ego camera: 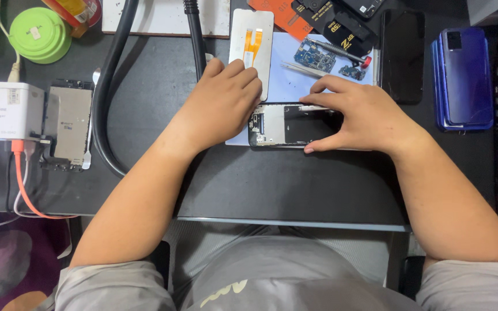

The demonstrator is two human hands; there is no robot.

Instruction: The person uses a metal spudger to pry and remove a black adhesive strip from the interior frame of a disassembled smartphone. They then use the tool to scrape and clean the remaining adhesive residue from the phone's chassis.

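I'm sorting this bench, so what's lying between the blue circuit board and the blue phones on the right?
In the head view, a dark phone lies face up between the blue circuit board and the blue phones.

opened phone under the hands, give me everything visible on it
The opened phone lies flat, long side left to right, on a pale blue mat on the dark desk. Its back is off: a dark frame with a large black cavity in the middle and small metal and circuit parts at its left end. The left hand covers its upper left corner; the right hand grips its right end, thumb on the near edge, fingers along the far edge.
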